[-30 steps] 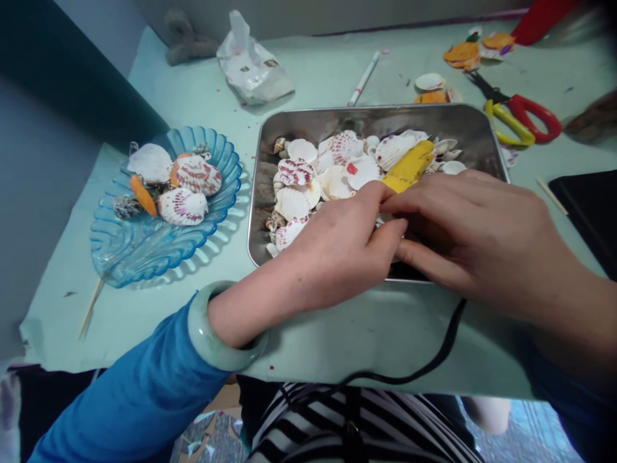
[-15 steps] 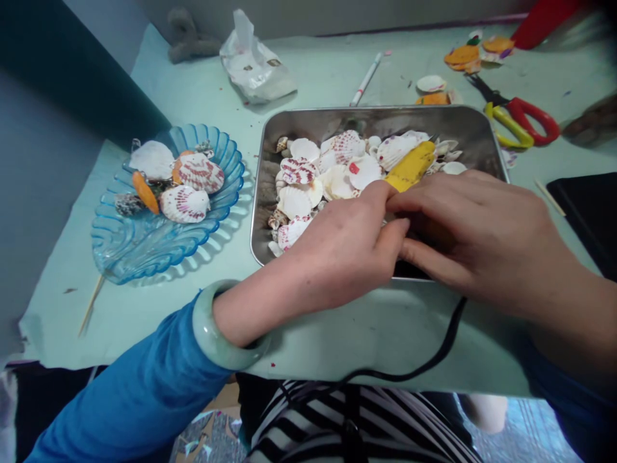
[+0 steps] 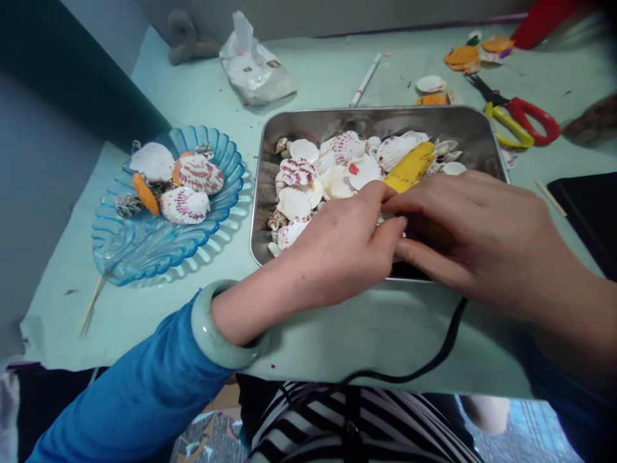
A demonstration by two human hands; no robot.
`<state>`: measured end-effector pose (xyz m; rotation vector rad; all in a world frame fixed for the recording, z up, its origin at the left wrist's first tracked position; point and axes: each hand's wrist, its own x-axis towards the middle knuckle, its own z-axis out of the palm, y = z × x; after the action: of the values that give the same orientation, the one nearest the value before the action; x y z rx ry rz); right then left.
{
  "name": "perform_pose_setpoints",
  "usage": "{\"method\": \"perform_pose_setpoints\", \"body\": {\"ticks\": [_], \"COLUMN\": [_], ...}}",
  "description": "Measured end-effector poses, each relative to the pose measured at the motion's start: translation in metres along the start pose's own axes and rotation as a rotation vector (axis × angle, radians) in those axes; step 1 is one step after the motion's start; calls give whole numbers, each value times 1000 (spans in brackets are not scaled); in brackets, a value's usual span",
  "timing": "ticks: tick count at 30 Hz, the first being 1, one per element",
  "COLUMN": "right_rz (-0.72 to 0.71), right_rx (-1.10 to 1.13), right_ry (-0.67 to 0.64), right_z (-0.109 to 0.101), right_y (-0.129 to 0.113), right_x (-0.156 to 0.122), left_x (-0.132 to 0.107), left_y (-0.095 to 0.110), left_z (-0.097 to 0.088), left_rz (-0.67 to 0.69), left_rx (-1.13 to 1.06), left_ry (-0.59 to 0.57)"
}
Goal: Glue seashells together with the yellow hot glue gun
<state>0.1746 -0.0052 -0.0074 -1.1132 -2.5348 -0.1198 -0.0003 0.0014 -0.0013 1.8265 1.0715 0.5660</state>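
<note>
My left hand point(image 3: 347, 244), with a pale green bangle on the wrist, is closed over the front of a metal tray point(image 3: 254, 222). Its thumb and fingers are pressed together. My right hand point(image 3: 486, 238) meets it from the right, fingers curled and thumb bent in. What the two hands hold between them is hidden; only a tiny bright speck shows at the fingertips. Just beyond the fingers, a yellow flat-sided object point(image 3: 409, 167) lies over the shells. White and red-speckled scallop shells point(image 3: 347, 148) and small sea snail shells point(image 3: 277, 220) fill the tray.
On the left stands a blue glass dish point(image 3: 207, 235) holding shells. Behind the tray are a tissue pack point(image 3: 258, 71) and a white pen point(image 3: 365, 80). Red-and-yellow scissors point(image 3: 518, 119) lie at the right. A black cable point(image 3: 409, 373) runs along the table's front.
Both hands stay together over the tray. Their fingertips have shifted very slightly to the left, and a small bright speck now shows between them.
</note>
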Motion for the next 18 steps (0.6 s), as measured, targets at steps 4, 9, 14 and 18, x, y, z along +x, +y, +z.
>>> {"method": "perform_pose_setpoints", "body": {"ticks": [4, 9, 14, 18], "right_rz": [10, 24, 46, 35], "right_rx": [-6, 3, 20, 8], "right_ry": [-11, 4, -2, 12], "right_z": [0, -1, 0, 1], "right_y": [-1, -2, -2, -1], "right_x": [0, 0, -1, 0], "left_x": [0, 0, 0, -1], "left_y": [-1, 0, 1, 2], "left_z": [0, 0, 0, 0], "left_rz": [-13, -27, -41, -47], "left_rx": [-16, -20, -18, -15], "left_ry": [-6, -7, -6, 2]}}
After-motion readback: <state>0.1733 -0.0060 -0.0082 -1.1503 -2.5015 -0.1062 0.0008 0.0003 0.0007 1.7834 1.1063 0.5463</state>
